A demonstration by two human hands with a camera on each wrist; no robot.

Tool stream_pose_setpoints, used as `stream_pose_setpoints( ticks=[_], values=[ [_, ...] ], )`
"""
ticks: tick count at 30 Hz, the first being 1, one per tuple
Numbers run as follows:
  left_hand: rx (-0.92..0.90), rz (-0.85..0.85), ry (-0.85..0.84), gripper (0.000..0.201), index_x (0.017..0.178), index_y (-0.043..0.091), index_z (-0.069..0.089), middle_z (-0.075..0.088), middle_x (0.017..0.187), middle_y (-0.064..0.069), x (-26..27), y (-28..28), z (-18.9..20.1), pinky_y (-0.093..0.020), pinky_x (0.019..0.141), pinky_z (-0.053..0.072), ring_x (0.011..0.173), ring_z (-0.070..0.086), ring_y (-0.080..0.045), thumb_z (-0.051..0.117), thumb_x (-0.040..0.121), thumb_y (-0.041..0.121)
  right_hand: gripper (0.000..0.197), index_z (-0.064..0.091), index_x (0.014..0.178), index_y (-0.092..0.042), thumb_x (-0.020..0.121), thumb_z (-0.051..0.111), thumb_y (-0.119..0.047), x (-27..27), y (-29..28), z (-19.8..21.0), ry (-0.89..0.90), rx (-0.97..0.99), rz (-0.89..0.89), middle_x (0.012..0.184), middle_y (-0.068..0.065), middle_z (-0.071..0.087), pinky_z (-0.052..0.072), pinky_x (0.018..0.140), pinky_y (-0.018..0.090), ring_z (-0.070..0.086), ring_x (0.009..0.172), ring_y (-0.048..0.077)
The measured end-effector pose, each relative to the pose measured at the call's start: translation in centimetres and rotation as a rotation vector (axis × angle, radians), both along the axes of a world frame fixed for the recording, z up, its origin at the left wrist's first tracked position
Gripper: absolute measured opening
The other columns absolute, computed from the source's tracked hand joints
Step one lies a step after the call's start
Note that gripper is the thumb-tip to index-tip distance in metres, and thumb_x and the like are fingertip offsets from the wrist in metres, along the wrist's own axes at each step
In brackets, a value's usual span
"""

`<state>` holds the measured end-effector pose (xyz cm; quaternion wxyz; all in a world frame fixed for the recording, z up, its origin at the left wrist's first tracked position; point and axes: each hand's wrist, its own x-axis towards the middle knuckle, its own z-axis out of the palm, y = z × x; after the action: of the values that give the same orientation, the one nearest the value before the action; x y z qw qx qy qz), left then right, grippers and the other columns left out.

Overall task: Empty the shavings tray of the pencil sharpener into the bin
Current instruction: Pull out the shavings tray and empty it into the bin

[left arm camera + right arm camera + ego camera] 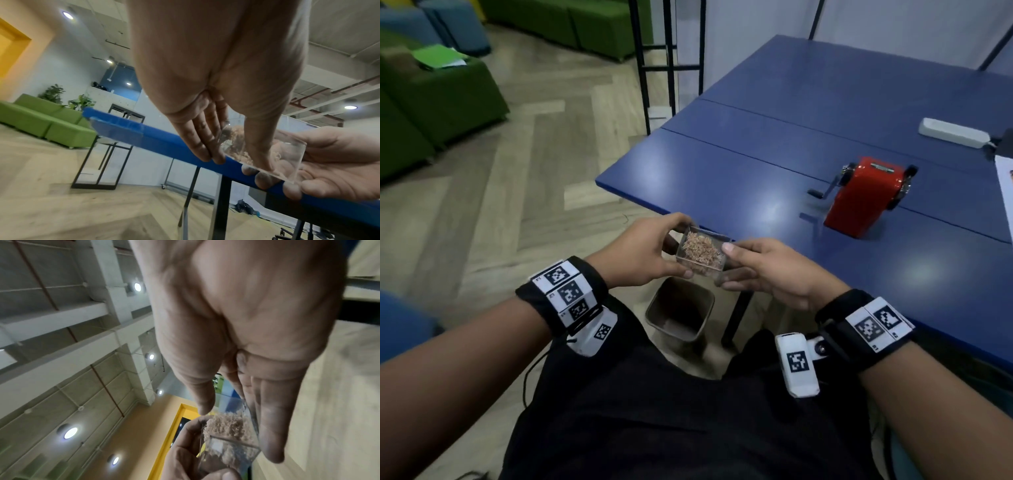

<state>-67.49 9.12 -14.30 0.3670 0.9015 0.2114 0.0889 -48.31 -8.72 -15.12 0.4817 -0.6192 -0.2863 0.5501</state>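
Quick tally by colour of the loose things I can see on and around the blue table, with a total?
Red: 1, pencil sharpener
Clear: 1, shavings tray, in the grip of left hand and right hand
White: 1, power strip
Dark: 1, bin
Total: 4

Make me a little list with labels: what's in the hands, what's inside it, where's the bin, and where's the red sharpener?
held: clear shavings tray, gripped by left hand and right hand
inside: brown pencil shavings, not tipped out yet
bin: dark bin on the floor, below the tray
sharpener: red pencil sharpener on the blue table
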Motion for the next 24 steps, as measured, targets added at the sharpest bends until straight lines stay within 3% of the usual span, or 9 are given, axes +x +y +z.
stream_pose_setpoints(
  ticks=[6,11,14,16,18,20,24],
  values=[
    [-0.108,0.058,0.047,0.081,0.134,0.031,0.059,0.067,0.126,0.013,-2.8,2.7,-4.3,-0.042,0.087,0.061,0.094,0.075,-0.013,0.099,0.063,0.026,0.035,0.065,0.135,0.003,0.109,0.066,-0.019,-1.8,4.3,-4.1,0.195,-0.103,0.013,0.116,0.019,0.083,0.067,0.095,0.036,0.083,0.096,0.024],
    [-0.193,-0.026,0.195,0.101,0.155,0.026,0.043,0.059,0.142,0.005,-3.4,4.9,-8.1,-0.034,0.102,0.055,0.114,0.066,-0.013,0.095,0.069,0.034,0.028,0.066,0.131,0.002,0.109,0.066,-0.015,-2.4,7.0,-9.0,0.235,-0.229,-0.012,0.114,0.020,0.083,0.065,0.098,0.036,0.082,0.099,0.026],
    [-0.270,0.011,0.206,0.081,0.156,0.023,0.042,0.059,0.145,0.000,-2.7,6.4,-9.7,-0.036,0.104,0.055,0.119,0.066,-0.016,0.082,0.086,0.026,0.030,0.067,0.133,0.003,0.108,0.068,-0.013,-2.1,8.3,-12.4,0.192,-0.293,-0.049,0.124,0.021,0.080,0.068,0.091,0.032,0.081,0.101,0.026],
    [-0.380,0.097,0.171,0.066,0.153,0.023,0.047,0.061,0.141,-0.001,-1.5,7.8,-11.0,-0.040,0.099,0.058,0.114,0.069,-0.019,0.066,0.092,0.005,0.030,0.067,0.134,0.002,0.107,0.069,-0.011,-1.7,9.1,-14.5,0.166,-0.321,-0.098,0.127,0.021,0.079,0.069,0.084,0.029,0.080,0.103,0.026],
    [-0.491,0.215,0.096,0.064,0.146,0.022,0.054,0.064,0.130,-0.002,-0.1,9.3,-12.2,-0.039,0.091,0.059,0.107,0.070,-0.023,0.048,0.090,-0.009,0.026,0.067,0.132,-0.001,0.108,0.067,-0.011,-1.1,10.1,-16.4,0.145,-0.348,-0.113,0.128,0.019,0.078,0.069,0.085,0.031,0.079,0.106,0.025],
    [-0.598,0.338,0.028,0.059,0.140,0.017,0.058,0.067,0.120,-0.004,1.3,10.7,-13.4,-0.036,0.084,0.055,0.101,0.070,-0.027,0.041,0.091,-0.011,0.020,0.066,0.129,-0.005,0.111,0.062,-0.011,-0.4,10.9,-18.5,0.100,-0.387,-0.086,0.122,0.014,0.079,0.065,0.089,0.031,0.079,0.101,0.020],
    [-0.745,0.531,-0.031,0.053,0.132,0.015,0.063,0.071,0.114,-0.007,2.9,12.7,-15.9,-0.028,0.072,0.053,0.096,0.072,-0.025,0.038,0.091,-0.009,0.018,0.069,0.125,-0.010,0.113,0.057,-0.015,0.6,12.3,-22.7,-0.004,-0.486,-0.034,0.110,0.005,0.078,0.059,0.084,0.027,0.074,0.094,0.016]
  ],
)
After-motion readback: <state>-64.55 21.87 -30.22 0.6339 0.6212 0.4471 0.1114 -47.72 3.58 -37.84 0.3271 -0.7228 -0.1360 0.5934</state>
